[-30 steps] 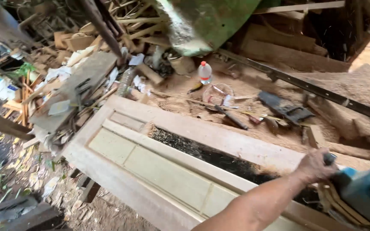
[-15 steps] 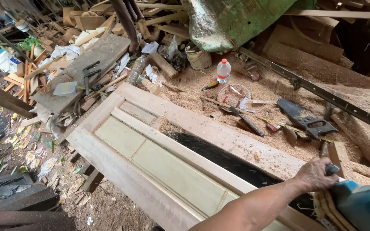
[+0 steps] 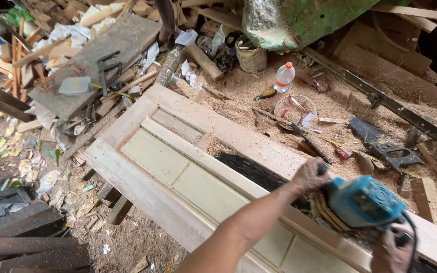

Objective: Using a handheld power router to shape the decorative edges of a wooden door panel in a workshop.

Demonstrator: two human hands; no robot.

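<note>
Blue power sander [image 3: 365, 202] now fully in view, pulled in at 4 o'clock on the wooden door [image 3: 178, 167]. Left hand [image 3: 308, 175] grips its front knob; right hand [image 3: 391, 251] clenched on rear handle at 5 o'clock.

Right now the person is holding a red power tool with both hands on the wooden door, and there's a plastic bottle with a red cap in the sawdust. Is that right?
Not quite. The power tool is blue, not red, as the head view shows. The rest holds: the left hand and right hand both grip it on the wooden door, and a plastic bottle with a red cap stands in the sawdust.
</note>
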